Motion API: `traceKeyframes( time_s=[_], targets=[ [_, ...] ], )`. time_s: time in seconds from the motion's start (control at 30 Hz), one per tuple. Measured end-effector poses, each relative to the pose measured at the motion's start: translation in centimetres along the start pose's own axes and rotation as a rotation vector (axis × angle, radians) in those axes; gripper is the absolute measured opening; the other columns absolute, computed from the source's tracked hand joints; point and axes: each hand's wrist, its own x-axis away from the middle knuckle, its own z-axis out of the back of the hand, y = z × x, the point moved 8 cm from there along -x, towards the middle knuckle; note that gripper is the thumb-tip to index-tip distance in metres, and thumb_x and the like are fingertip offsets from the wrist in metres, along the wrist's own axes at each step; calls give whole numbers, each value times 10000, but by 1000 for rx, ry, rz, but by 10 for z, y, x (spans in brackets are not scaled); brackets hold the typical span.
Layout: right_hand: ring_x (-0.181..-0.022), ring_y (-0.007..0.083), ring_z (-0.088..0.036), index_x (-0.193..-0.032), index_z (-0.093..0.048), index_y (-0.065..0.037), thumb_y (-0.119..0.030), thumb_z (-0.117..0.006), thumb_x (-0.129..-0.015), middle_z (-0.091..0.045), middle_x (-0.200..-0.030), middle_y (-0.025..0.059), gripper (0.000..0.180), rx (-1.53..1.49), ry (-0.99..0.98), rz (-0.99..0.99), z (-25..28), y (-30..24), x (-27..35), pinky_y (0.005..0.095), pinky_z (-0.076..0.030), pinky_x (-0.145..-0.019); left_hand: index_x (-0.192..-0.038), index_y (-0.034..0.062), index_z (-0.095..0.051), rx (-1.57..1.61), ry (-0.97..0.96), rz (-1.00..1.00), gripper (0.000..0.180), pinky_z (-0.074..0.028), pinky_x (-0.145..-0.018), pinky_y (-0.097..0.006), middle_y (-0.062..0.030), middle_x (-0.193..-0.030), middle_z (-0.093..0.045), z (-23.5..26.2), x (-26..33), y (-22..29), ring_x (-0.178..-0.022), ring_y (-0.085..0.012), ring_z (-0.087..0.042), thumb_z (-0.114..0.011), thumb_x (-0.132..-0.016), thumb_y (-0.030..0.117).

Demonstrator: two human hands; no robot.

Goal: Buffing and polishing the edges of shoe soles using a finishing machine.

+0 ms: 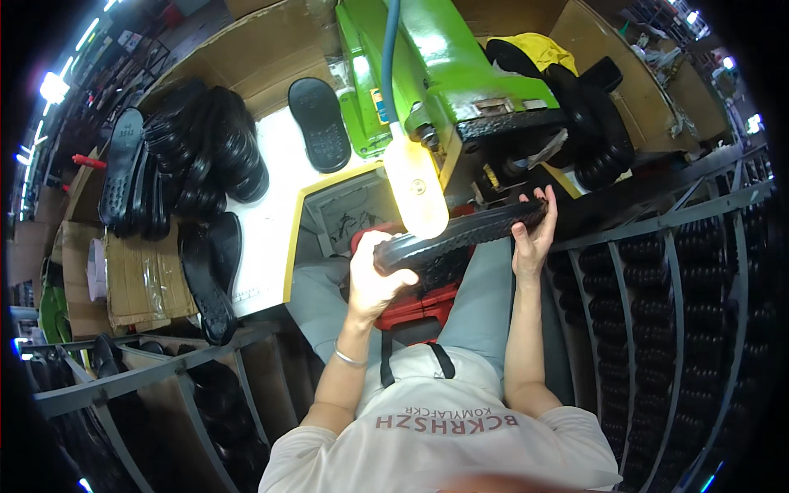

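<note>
A black shoe sole is held edge-on between my two hands, above my lap. My left hand grips its left end, the thumb along the near side. Around its right end closes my right hand, thumb in front and fingertips showing over the far side. A lit lamp head hangs just above the sole and covers part of its upper edge. Behind it stands a green machine with a dark working head. Another black sole lies flat on the white tabletop, left of the machine.
Stacked black soles crowd the table's left side, with a loose pair at its edge. Cardboard walls the back. Metal racks full of soles flank me at left and right. A yellow cloth lies at the back right.
</note>
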Motion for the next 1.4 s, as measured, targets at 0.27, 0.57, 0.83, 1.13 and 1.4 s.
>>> traceKeyframes(
  time_s=[0.27,0.57,0.83,1.13,1.4],
  targets=[
    [-1203,228,-448,-1396,-345,-22,-261,-842,-731,-353,-1400,75,864,83,83,138,6,10,-5,297,-444,-930,-945,17,-546,-187,44,-85,390,-513,-738,-269,-64,-879,-641,0,-25,11,-819,-127,-623,-833,-682,12],
    [-1231,241,-463,-1317,-429,2,-111,-857,-674,-406,-1376,106,781,3,13,121,-33,27,2,368,-448,-1012,-931,4,-554,-185,126,-96,395,-511,-716,-261,-61,-846,-626,54,-19,10,-788,-132,-618,-824,-646,-36],
    [-1052,245,-599,-1238,-456,46,134,-834,-556,-540,-1243,179,784,147,-33,215,-75,21,27,365,-534,-892,-989,22,-544,141,240,72,409,-449,-740,-222,-22,-894,-553,133,-4,-31,-838,-108,-541,-777,-653,-5],
    [-837,264,-666,-1043,-595,41,-1,-853,-599,-663,-976,163,515,505,-71,608,-106,-34,37,333,-542,-761,-863,72,-637,-897,-83,-52,298,-456,-959,-459,-73,-832,-657,73,-28,-50,-832,-276,-656,-823,-640,142],
    [-1014,276,-645,-1133,-554,9,-48,-878,-610,-651,-1076,170,618,351,-8,358,-82,14,37,391,-525,-879,-945,17,-681,-606,60,-245,245,-501,-872,-368,-97,-888,-687,4,-37,-58,-861,-231,-655,-743,-708,9]
  ],
)
